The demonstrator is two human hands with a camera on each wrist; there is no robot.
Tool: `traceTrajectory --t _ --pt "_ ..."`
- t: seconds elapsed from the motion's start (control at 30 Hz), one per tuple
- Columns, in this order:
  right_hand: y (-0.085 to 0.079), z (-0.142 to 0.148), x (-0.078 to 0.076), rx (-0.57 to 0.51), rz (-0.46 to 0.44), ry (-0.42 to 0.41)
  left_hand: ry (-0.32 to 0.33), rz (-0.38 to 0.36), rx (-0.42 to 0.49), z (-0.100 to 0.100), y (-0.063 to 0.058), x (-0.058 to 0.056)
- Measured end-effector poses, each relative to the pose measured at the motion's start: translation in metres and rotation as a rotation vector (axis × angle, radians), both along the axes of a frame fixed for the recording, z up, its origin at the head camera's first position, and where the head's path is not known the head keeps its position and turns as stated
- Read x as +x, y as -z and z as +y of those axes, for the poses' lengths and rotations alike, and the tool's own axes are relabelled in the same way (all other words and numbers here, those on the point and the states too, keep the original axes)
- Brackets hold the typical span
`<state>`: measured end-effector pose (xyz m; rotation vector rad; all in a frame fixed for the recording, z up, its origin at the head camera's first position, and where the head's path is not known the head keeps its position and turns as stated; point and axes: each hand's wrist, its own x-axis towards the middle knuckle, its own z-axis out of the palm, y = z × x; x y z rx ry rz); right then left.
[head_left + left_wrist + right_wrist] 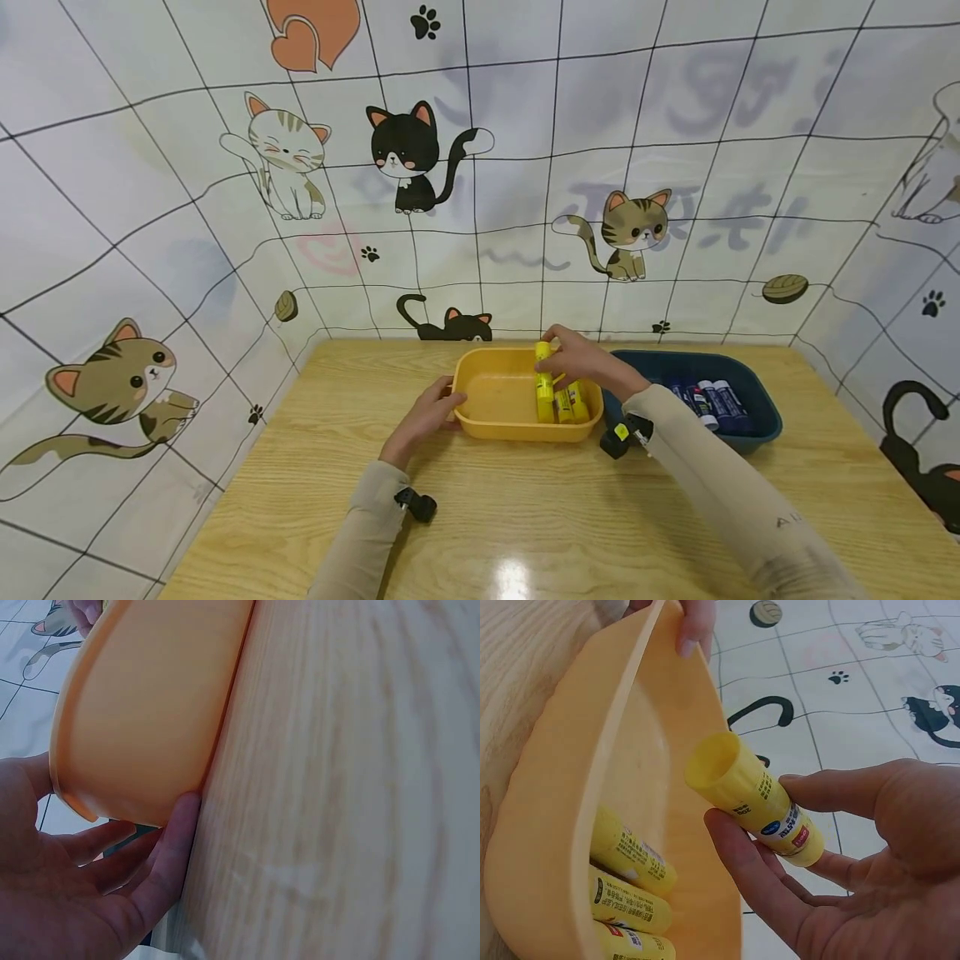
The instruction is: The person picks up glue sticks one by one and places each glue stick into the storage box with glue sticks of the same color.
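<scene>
A yellow glue stick is pinched between the thumb and fingers of my right hand, above the right part of a yellow plastic bin. Its hollow end faces the camera in the right wrist view. Several more yellow glue sticks lie side by side in that bin. My left hand grips the bin's left end, thumb at the rim and fingers against the outer wall. To the right stands a dark blue bin with several blue and white glue sticks in it.
Both bins stand at the back of a wooden table. Behind and beside it hangs a white sheet with grid lines and cartoon cats. My right forearm passes in front of part of the dark blue bin.
</scene>
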<state>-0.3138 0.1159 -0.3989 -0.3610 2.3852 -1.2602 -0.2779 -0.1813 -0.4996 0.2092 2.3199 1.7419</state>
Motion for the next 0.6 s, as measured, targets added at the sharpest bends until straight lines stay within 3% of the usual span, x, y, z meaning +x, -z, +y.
traceTrajectory --t 0.6 --pt "0.009 -0.029 -0.025 0.120 0.007 -0.002 -0.016 0.003 0.003 0.000 -0.004 0.003"
